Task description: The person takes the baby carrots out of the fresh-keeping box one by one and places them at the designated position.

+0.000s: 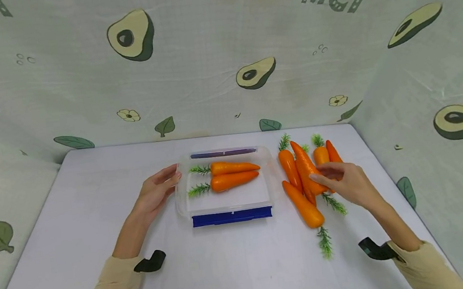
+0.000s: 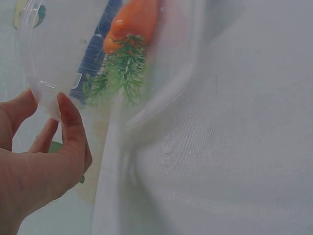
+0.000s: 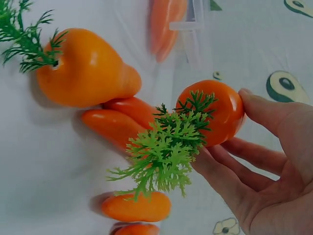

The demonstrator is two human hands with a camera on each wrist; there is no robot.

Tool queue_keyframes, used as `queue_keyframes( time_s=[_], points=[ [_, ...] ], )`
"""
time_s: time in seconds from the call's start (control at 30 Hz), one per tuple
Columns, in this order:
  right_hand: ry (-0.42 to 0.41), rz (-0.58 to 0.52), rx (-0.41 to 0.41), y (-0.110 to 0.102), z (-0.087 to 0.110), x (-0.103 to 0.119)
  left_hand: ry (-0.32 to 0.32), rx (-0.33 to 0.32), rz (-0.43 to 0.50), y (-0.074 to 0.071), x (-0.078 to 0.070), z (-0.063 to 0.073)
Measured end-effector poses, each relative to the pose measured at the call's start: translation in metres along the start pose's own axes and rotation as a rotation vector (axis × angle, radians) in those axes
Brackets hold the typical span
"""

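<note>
In the head view, the left hand (image 1: 154, 197) pinches the left edge of a clear plastic container (image 1: 182, 202) that stands on a white table (image 1: 231, 276), with one blue latch strip (image 1: 232, 217) along its near side and another along its far side. Two orange toy carrots (image 1: 236, 181) lie in the container, side by side, leafy ends to the left and tips to the right. Right of the container, the right hand (image 1: 346, 183) grips the thick end of another carrot (image 1: 306, 164) over a loose cluster of loose carrots (image 1: 304, 205). Behind the table hangs a pale cloth (image 1: 194, 61) printed with avocados. In the left wrist view, thumb and forefinger hold the container's clear rim between them, and a carrot's green leaves show close by. In the right wrist view, thumb and fingers are wrapped about the round end of the held carrot, its leafy top facing the camera; more carrots lie near it.
</note>
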State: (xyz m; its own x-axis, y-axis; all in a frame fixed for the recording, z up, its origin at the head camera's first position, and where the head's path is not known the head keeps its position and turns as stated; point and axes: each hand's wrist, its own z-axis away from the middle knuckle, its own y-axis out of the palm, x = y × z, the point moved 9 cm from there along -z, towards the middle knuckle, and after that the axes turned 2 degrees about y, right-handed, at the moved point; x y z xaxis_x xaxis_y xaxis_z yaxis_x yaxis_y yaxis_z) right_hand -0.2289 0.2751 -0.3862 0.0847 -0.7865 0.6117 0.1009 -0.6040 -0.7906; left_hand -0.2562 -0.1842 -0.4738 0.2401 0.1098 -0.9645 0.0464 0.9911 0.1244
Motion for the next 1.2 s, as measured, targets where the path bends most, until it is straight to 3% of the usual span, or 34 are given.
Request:
queue_keyframes(
  time_s=[0.67, 1.0, 1.2],
  points=[
    [0.211, -0.020, 0.020, 0.021, 0.042, -0.072, -0.023, -0.012, -0.005, -0.003, 0.003, 0.000],
    [0.245, -0.017, 0.044, 0.030, 0.045, -0.087, -0.024, -0.017, -0.018, -0.003, 0.002, 0.000],
    [0.241, -0.005, 0.042, 0.032, 0.045, -0.085, -0.027, -0.023, -0.024, -0.003, 0.004, -0.002]
  ],
)
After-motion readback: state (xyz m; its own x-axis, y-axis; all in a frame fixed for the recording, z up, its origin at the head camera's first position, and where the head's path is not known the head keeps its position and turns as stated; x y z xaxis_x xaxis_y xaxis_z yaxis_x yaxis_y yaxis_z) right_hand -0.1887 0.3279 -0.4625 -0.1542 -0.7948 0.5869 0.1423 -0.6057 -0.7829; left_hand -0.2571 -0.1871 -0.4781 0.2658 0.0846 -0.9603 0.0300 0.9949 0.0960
